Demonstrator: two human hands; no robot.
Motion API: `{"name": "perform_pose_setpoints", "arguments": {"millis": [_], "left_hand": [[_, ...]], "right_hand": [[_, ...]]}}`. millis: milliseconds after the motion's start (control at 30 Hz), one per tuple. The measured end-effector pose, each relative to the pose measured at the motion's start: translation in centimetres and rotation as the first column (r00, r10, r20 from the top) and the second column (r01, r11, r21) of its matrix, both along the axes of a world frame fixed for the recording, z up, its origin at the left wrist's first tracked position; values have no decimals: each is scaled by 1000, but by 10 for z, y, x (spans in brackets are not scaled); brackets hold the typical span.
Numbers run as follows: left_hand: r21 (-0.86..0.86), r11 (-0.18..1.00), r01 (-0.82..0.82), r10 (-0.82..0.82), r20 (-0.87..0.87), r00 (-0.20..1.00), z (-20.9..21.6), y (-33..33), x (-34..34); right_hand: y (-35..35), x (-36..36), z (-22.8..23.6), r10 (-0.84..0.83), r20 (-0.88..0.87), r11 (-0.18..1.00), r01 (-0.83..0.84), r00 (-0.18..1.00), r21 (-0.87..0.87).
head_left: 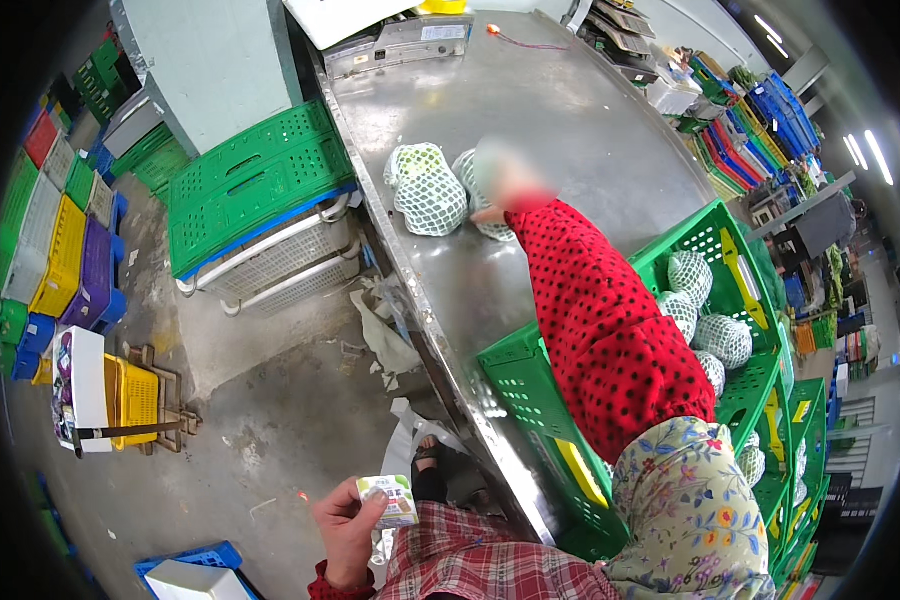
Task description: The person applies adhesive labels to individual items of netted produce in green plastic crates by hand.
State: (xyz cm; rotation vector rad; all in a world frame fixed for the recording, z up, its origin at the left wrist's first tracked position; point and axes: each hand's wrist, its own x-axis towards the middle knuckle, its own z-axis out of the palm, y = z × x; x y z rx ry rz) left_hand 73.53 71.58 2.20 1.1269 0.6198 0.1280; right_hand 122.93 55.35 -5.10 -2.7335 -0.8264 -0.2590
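Note:
My left hand is closed, thumb and fingers pinching a small stack of white-and-green printed labels low in the view, beside my checked red clothing. My right arm, in a red sleeve with black dots, reaches over the metal table. Its hand is partly blurred, with the thumb against a pale green round fruit in a white foam net; the fingers look wrapped around its right side. Just left of it, touching or nearly so, lie more net-wrapped fruits near the table's left edge.
Stacked green crates at the right hold several netted fruits. Another green crate stands against the table's near edge. At left are folded green crates on white baskets. A metal scale sits at the far end.

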Motion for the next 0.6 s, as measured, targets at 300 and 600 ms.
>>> {"name": "perform_pose_setpoints", "arguments": {"millis": [300,600], "left_hand": [[163,954,251,-273,130,953,13,-16,37],[198,864,463,-495,162,854,9,-100,44]], "right_hand": [[-153,-138,204,51,198,977,-90,979,196],[-617,-410,115,-830,-35,557,824,557,-104]]}}
